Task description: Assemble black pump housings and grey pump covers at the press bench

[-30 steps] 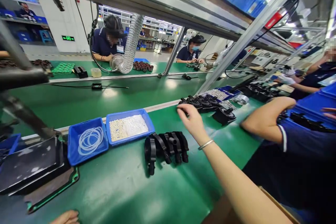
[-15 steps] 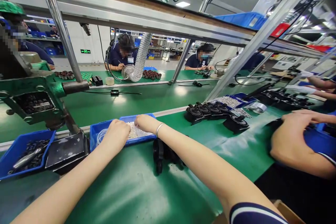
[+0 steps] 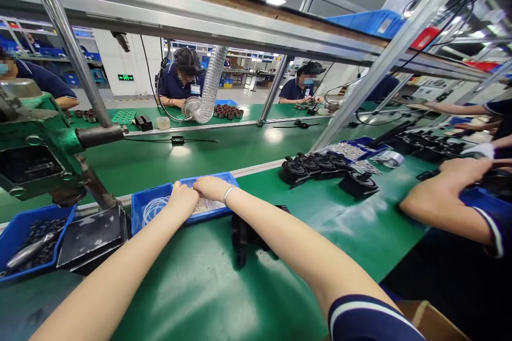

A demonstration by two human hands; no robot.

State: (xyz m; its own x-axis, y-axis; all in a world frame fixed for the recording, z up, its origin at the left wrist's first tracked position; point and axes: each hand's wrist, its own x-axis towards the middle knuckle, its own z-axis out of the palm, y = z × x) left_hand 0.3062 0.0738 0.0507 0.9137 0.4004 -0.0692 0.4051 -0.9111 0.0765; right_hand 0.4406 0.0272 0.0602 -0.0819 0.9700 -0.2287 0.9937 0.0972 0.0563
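Observation:
Above a blue bin [image 3: 231, 181], my left hand [image 3: 184, 201] has its fingers curled in a closed grip. My right hand [image 3: 210, 189], a silver bangle at its wrist, is closed too, its fingertips close beside the left hand's. Whatever the fingers pinch is too small or hidden to make out. Inside the bin, white tubing [image 3: 154, 209] lies coiled at the left, and small pale parts [image 3: 203, 205] fill the section under my hands. A black moulded part [image 3: 240, 240] rests on the green mat, partly hidden behind my right forearm.
To the left stand a green press [image 3: 36, 154], its black base block [image 3: 94, 232] and a blue bin of dark parts [image 3: 36, 240]. Several black housings [image 3: 316, 168] line the right. A co-worker's arm [image 3: 448, 202] reaches in there. A metal post [image 3: 356, 74] slants across.
My right hand has moved left, closer to my left hand over the bin. The view has shifted slightly, and the co-worker's arm at the right has moved.

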